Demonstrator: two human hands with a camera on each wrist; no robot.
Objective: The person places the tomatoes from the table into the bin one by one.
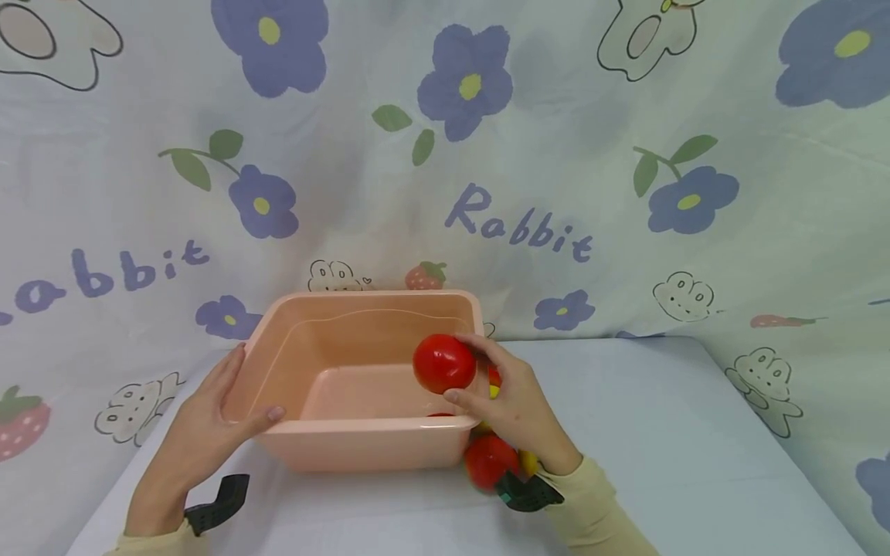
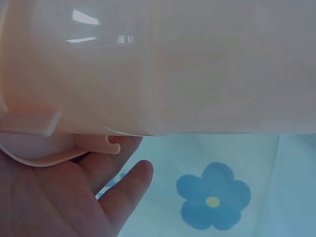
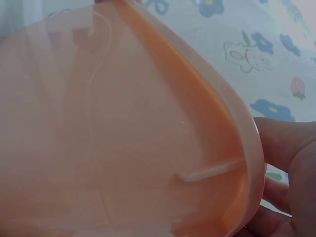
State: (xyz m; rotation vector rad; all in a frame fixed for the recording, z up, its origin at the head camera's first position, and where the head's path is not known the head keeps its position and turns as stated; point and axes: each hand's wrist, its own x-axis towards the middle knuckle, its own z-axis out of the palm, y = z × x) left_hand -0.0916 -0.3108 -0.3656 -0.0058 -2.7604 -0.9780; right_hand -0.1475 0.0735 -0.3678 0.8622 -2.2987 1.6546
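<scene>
Your right hand (image 1: pixel 518 401) has its fingers and thumb clamped on a glossy red fruit (image 1: pixel 444 363), which sits just inside the right rim of the pink bin (image 1: pixel 361 425); you cannot tell whether the fruit touches the bin wall. Your left hand (image 1: pixel 202 428) grips the bin's left side, thumb over the near rim and fingers along the outside. Another red piece (image 1: pixel 439 415) peeks up behind the near rim. Outside, by the bin's right wall, a second red fruit (image 1: pixel 490 462) rests under your right wrist, with a yellow item (image 1: pixel 529 463) beside it, mostly hidden.

Behind the white table (image 1: pixel 660 432) hangs a printed cloth (image 1: pixel 348 170). Right of centre you can read "Rabbit" (image 1: pixel 520 230) in purple, hand-drawn letters; at left the same lettering reads "abbit" (image 1: pixel 137 272), its first letter cut by the view's edge. Purple flowers, strawberries and outlined rabbits surround the words.
</scene>
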